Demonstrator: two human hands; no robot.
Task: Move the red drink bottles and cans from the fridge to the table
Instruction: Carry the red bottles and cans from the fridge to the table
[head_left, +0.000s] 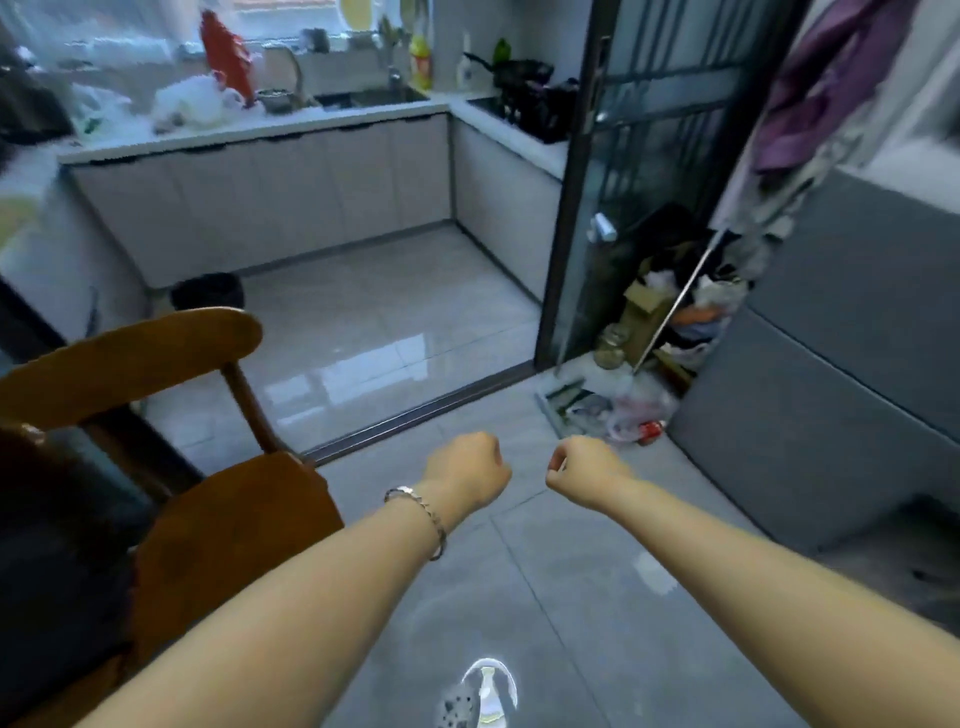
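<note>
Both my arms reach forward over the grey tiled floor. My left hand (467, 470), with a metal bracelet on its wrist, is closed in a fist and holds nothing. My right hand (582, 470) is also curled into a fist with nothing in it. The two fists are close together, a small gap between them. No fridge and no table show in this view. A red can (650, 430) lies on the floor among rubbish to the right of my right hand.
A wooden chair (208, 499) stands at the left, close to my left arm. Ahead, a sliding glass door (587, 208) opens on a kitchen with a counter (260, 130) and a sink. Clutter and bags (670, 332) pile up by a grey cabinet (831, 389) at right.
</note>
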